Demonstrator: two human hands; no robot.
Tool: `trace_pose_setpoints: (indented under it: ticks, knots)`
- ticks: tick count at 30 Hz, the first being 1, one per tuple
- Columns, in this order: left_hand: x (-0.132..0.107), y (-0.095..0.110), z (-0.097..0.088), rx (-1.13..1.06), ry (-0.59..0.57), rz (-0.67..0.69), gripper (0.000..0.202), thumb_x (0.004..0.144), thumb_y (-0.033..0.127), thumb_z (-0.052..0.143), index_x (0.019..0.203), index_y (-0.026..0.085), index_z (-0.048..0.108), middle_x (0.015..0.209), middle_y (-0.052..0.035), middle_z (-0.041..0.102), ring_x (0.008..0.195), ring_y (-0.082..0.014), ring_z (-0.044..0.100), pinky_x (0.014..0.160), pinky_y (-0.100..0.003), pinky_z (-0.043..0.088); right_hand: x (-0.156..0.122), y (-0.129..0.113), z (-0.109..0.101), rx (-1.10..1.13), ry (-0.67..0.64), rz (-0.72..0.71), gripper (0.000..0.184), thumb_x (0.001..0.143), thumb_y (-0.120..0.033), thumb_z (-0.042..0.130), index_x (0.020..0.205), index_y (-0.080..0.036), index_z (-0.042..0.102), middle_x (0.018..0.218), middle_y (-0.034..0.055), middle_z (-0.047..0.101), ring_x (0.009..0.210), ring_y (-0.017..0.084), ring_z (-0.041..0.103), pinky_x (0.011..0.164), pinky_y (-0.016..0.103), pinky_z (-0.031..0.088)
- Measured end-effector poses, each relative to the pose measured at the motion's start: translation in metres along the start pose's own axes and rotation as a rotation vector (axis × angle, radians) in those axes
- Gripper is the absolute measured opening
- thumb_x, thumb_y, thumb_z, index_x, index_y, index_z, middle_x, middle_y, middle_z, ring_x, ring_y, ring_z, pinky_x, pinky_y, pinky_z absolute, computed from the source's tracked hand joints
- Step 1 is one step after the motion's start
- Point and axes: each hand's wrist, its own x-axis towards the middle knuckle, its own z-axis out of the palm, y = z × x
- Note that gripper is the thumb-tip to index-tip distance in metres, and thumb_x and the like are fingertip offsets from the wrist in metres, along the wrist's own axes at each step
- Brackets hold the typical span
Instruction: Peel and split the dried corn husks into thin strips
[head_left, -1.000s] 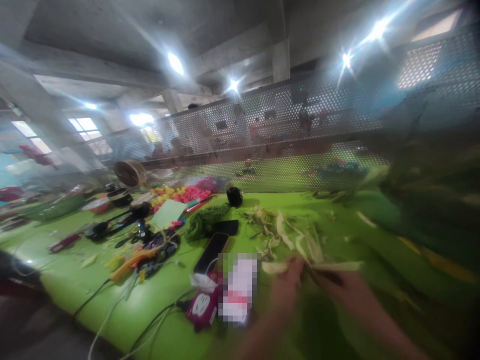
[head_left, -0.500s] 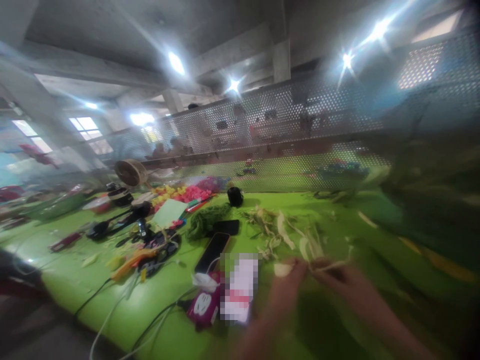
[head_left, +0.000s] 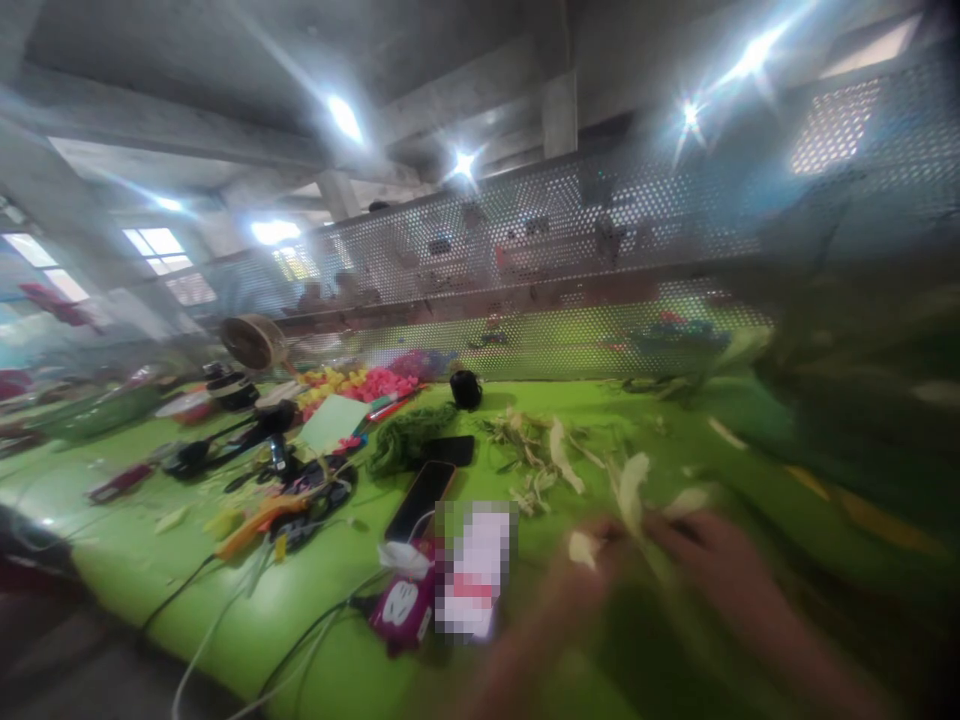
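Both hands are near the front right of the green table [head_left: 337, 640], blurred by motion. My left hand [head_left: 600, 555] is closed with pale, leaf-like strips [head_left: 634, 490] at its fingertips; a cream piece [head_left: 583, 549] shows against its near side. Close beside it, my right hand [head_left: 712, 550] is closed on the same bunch, and another pale strip [head_left: 686, 502] sticks up over its fingers. A long pale-green length trails down between the hands. What exactly the strips are made of I cannot make out. Just beyond lies a loose pile of pale scraps [head_left: 536, 450].
Left of my hands lie a pixelated pale object [head_left: 476, 575], a purple tissue pack [head_left: 405, 605] and dark phones [head_left: 420, 498]. Farther left are an orange-handled tool [head_left: 259, 525], cables and pink and yellow pieces [head_left: 367, 385]. A perforated metal screen [head_left: 487, 250] stands behind; dark leafy material fills the right.
The strips between my hands have shifted, one now standing upright and another rising over my right fingers. My left hand has moved slightly right. The view has tilted a little.
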Motion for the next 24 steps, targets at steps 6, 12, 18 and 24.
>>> trace_pose_setpoints:
  ticks: [6, 12, 18, 24]
  knots:
    - [-0.002, 0.004, 0.005, -0.002, 0.029, -0.037, 0.028, 0.081, 0.042, 0.062, 0.081, 0.014, 0.064, 0.085, -0.0080, 0.064, 0.083, -0.0198, 0.055, 0.079, -0.031, 0.042, -0.002, 0.002, 0.004, 0.145, -0.112, 0.025, 0.034, 0.064, -0.053, 0.069, 0.077, -0.021, 0.071, 0.079, 0.0065, 0.075, 0.074, 0.027, 0.067, 0.069, 0.038, 0.051]
    - [-0.007, 0.009, 0.008, 0.012, 0.076, -0.096, 0.036, 0.085, 0.049, 0.055, 0.080, 0.014, 0.063, 0.077, -0.0044, 0.061, 0.074, -0.0163, 0.051, 0.071, -0.028, 0.040, -0.004, 0.004, 0.006, 0.121, -0.018, 0.050, 0.031, 0.070, -0.053, 0.061, 0.070, -0.023, 0.066, 0.068, 0.0054, 0.072, 0.065, 0.024, 0.063, 0.060, 0.036, 0.050]
    - [-0.012, 0.010, 0.019, -0.080, 0.085, -0.071, 0.036, 0.080, 0.051, 0.063, 0.072, 0.015, 0.063, 0.075, -0.0043, 0.061, 0.076, -0.0174, 0.055, 0.075, -0.029, 0.043, -0.005, 0.003, 0.008, 0.239, 0.127, 0.151, 0.031, 0.067, -0.054, 0.061, 0.065, -0.023, 0.061, 0.060, 0.0044, 0.068, 0.057, 0.023, 0.062, 0.053, 0.033, 0.046]
    - [-0.012, 0.016, 0.000, -0.029, -0.132, -0.099, 0.041, 0.078, 0.052, 0.065, 0.095, 0.015, 0.071, 0.097, -0.0107, 0.070, 0.092, -0.0238, 0.061, 0.087, -0.036, 0.044, 0.001, -0.003, -0.008, 0.046, 0.093, 0.062, 0.031, 0.066, -0.051, 0.062, 0.060, -0.021, 0.064, 0.049, 0.0028, 0.062, 0.051, 0.021, 0.057, 0.053, 0.033, 0.042]
